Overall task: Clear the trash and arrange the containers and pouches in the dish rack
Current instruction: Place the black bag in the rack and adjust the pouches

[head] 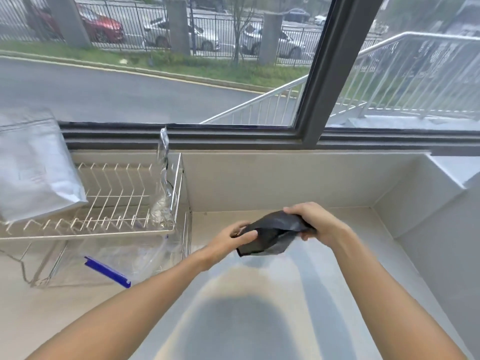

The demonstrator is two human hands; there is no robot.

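Note:
A crumpled black plastic bag (pixel 272 235) hangs above the counter between both hands. My left hand (pixel 233 239) pinches its left edge and my right hand (pixel 311 220) grips its top right. To the left stands a two-tier wire dish rack (pixel 117 201). A silver pouch (pixel 33 167) leans on the rack's upper tier at the far left. A clear pouch (pixel 163 178) stands upright at the upper tier's right end. A clear zip bag with a blue slider strip (pixel 107 271) lies on the lower level.
The pale counter (pixel 259 294) runs to a low back wall under a large window with a dark frame (pixel 324 81). A raised ledge (pixel 446 175) closes off the right side.

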